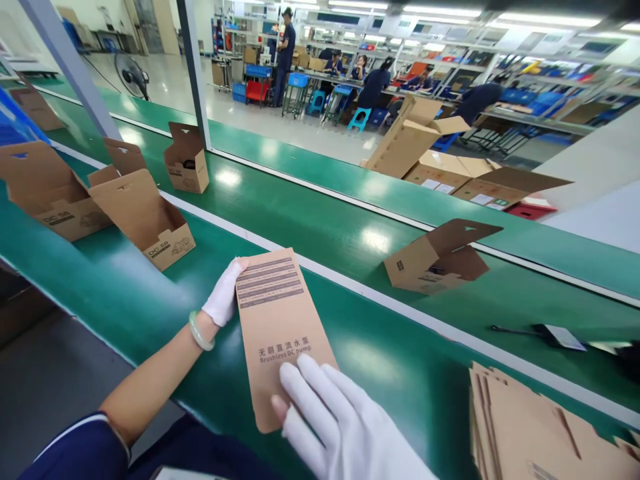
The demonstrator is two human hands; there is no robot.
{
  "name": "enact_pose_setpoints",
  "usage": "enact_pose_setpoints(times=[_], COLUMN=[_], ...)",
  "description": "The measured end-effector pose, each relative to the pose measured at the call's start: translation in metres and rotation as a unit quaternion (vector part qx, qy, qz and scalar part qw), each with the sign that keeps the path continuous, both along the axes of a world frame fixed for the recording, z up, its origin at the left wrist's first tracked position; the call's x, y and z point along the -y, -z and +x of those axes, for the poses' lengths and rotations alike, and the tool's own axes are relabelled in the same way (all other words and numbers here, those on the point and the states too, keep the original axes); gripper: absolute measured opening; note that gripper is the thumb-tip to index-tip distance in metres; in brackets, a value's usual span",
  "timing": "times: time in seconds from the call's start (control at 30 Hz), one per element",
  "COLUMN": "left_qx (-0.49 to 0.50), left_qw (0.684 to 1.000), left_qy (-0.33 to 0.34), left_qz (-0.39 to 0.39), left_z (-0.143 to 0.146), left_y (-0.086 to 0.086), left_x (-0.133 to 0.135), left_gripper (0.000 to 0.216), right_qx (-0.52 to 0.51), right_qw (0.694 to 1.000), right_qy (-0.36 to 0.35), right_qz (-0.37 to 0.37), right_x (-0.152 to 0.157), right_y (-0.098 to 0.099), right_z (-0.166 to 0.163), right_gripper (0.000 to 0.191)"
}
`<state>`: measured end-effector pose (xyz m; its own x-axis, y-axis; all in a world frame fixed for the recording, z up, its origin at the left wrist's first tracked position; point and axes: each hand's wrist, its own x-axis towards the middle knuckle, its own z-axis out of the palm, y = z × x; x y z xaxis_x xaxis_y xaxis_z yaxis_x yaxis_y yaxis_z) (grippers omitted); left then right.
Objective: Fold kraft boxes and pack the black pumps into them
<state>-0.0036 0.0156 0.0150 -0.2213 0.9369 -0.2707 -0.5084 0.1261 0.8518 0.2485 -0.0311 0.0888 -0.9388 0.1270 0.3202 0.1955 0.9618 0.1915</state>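
On the head view, my left hand [223, 293] is pinching the far left corner of a flat carton [273, 317], bare thumb on top, the fingers beneath it hidden. Over the near end, my right hand [350, 427] has its gloved fingers stretched out and slightly parted, the bare thumb tip beside them; do they press on the card? I can't tell. So the carton lies between my hands, printed face up, above the green bench [375, 357]. Past my left fingers, off to the left, there's an open carton [145, 223]; right of my right hand, a stack of flat cartons [555, 427]. The step in hand, I'd judge, is getting hold of this folded carton. The next move calls for a sure right-hand grip on the near edge, no creasing.
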Motion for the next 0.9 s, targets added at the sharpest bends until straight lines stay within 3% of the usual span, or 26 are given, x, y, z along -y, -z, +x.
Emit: enact_pose_setpoints(times=[0.07,0.13,0.2,0.27,0.33,0.4,0.47,0.53,0.63,0.73,0.8,0.83,0.9], left_qx=[-0.014,-0.130,-0.269,-0.353,-0.388,-0.410,-0.414,-0.411,-0.408,-0.405,-0.397,-0.393,-0.384], left_qw=[0.999,0.991,0.959,0.899,0.833,0.810,0.826,0.843,0.855,0.861,0.875,0.883,0.898], left_qy=[0.029,0.007,0.028,0.135,0.189,0.155,0.122,0.132,0.155,0.175,0.166,0.157,0.136], left_qz=[0.001,0.014,0.087,0.223,0.345,0.389,0.363,0.320,0.280,0.252,0.222,0.204,0.168], left_z=[0.000,-0.001,-0.003,-0.002,0.002,0.008,0.011,0.011,0.006,-0.001,-0.006,-0.010,-0.019], left_y=[0.005,0.009,0.009,0.004,-0.004,-0.012,-0.017,-0.020,-0.020,-0.018,-0.015,-0.014,-0.012], left_x=[0.001,0.010,0.023,0.035,0.041,0.042,0.040,0.037,0.034,0.029,0.026,0.024,0.020], left_gripper=[0.052,0.059,0.077,0.085,0.058,0.026,0.019,0.020,0.025,0.029,0.030,0.031,0.033], right_qx=[-0.009,-0.052,-0.098,-0.117,-0.105,-0.102,-0.107,-0.104,-0.063,-0.014,-0.048,-0.094,-0.197], right_qw=[1.000,0.998,0.993,0.988,0.986,0.987,0.984,0.958,0.864,0.755,0.714,0.712,0.738], right_qy=[-0.009,-0.004,0.020,0.057,0.081,0.106,0.138,0.167,0.207,0.214,0.213,0.224,0.273], right_qz=[0.027,0.042,0.063,0.087,0.101,0.066,-0.044,-0.209,-0.454,-0.620,-0.665,-0.658,-0.585], right_x=[-0.001,-0.010,-0.020,-0.028,-0.033,-0.039,-0.046,-0.056,-0.075,-0.099,-0.121,-0.134,-0.165], right_y=[0.008,0.008,0.003,-0.003,-0.009,-0.015,-0.024,-0.034,-0.047,-0.047,-0.041,-0.037,-0.027], right_z=[-0.002,0.001,0.006,0.004,-0.004,-0.016,-0.026,-0.032,-0.038,-0.047,-0.055,-0.058,-0.060], right_gripper=[0.026,0.025,0.026,0.025,0.024,0.023,0.023,0.021,0.019,0.018,0.018,0.020,0.027])
